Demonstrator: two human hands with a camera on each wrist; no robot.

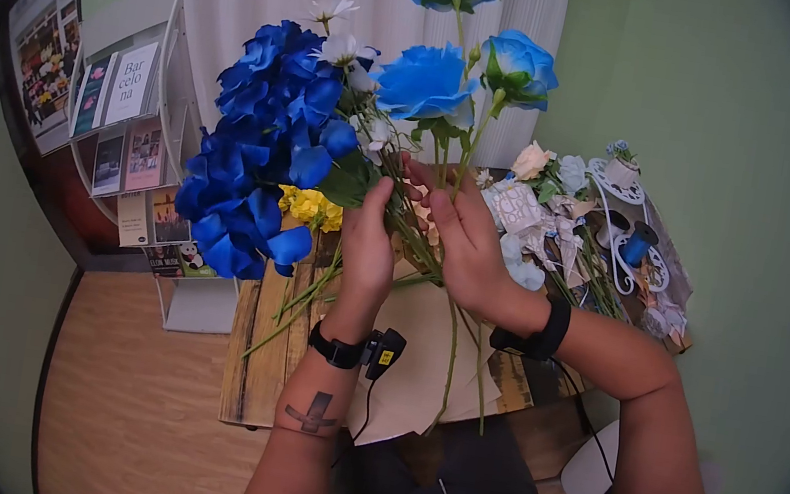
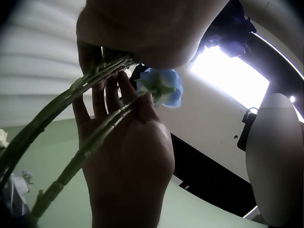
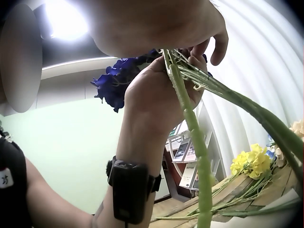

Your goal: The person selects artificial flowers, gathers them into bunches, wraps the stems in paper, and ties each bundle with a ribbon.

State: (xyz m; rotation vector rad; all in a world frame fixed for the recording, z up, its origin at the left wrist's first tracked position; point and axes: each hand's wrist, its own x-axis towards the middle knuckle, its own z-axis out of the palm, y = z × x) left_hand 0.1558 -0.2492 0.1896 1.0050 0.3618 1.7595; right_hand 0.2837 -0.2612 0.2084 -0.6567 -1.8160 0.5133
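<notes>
In the head view my left hand (image 1: 369, 249) grips a bundle of green stems, with dark blue artificial flowers (image 1: 273, 144) and small white daisies (image 1: 347, 50) above it. My right hand (image 1: 471, 248) pinches the stem of light blue artificial roses (image 1: 428, 83) between thumb and fingers, close against the bundle. Several rose heads stand upright above both hands. Below the hands, long stems (image 1: 447, 376) hang over brown paper. The left wrist view shows a thick stem (image 2: 90, 149) crossing the right palm, with one blue rose (image 2: 164, 88) behind. Dark blue petals (image 3: 114, 83) show beyond the left hand in the right wrist view.
A wooden table (image 1: 249, 388) bears sheets of brown paper (image 1: 394, 399), yellow flowers (image 1: 315, 207) and loose stems. At its right lie pale flowers, wrapping and a blue ribbon spool (image 1: 638, 244) by a white metal stand. A magazine rack (image 1: 200, 306) stands left; a white curtain hangs behind.
</notes>
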